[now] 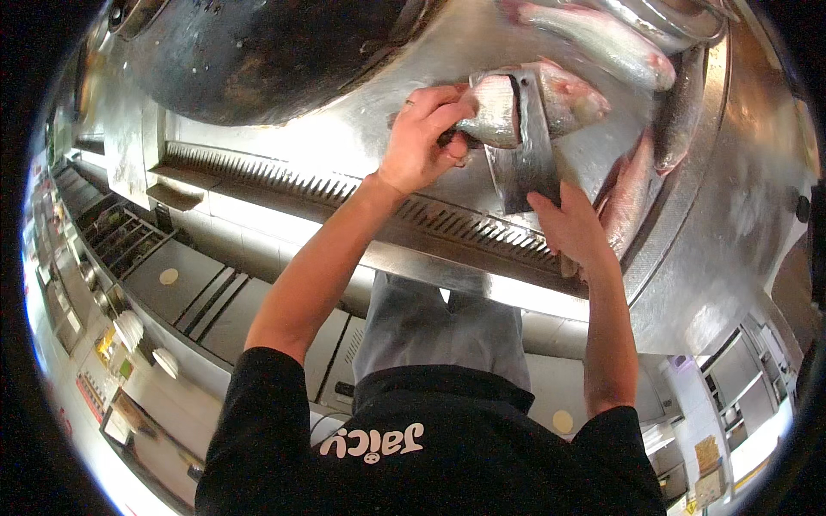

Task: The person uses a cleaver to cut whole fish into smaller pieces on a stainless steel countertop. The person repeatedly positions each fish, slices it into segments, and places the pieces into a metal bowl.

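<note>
My left hand grips the tail-side body of a silvery fish, its fingers curled around it. In my right hand is a cleaver with a wide steel blade, the handle mostly hidden by the palm. The blade crosses the fish just behind its reddish head. A dark edge shows on the body beside the blade. Whether the cut runs all the way through is hidden. Under the fish is a wet stainless steel worktop.
A large blackened wok fills the upper left. Other whole fish lie around: a pale fish, a dark fish and a pinkish fish. A shiny metal bowl stands top right. A slotted drain grate runs along the worktop's near side.
</note>
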`<state>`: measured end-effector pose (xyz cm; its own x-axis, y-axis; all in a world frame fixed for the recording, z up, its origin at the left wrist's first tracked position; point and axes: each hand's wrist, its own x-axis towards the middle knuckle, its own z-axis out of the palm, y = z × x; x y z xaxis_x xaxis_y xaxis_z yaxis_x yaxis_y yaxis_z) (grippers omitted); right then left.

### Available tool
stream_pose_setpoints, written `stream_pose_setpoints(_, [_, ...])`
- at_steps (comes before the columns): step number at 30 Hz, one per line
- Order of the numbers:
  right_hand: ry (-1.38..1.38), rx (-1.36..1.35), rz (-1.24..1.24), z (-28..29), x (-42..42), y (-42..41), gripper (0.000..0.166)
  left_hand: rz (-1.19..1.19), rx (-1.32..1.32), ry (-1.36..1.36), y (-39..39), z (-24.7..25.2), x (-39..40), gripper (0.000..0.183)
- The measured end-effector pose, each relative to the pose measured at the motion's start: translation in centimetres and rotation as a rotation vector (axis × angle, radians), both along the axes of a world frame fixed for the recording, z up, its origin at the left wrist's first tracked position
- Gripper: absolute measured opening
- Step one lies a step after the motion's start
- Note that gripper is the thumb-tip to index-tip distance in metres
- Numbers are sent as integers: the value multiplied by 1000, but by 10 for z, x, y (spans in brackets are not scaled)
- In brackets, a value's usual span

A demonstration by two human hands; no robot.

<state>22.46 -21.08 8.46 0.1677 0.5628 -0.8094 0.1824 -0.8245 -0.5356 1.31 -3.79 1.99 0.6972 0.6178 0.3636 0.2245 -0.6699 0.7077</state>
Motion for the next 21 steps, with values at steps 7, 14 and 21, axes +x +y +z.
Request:
stream_pose_setpoints(7, [-430,528,209,3,-16,6,33,1,3,6,-2,1,3,40])
stream_pose_setpoints(14, [-220,298,100,13,-18,-11,32,0,-15,31,-4,-2,-2,33])
stream_pose_setpoints(21, [-55,304,94,-10,-5,7,34,7,7,31,-4,-7,-2,34])
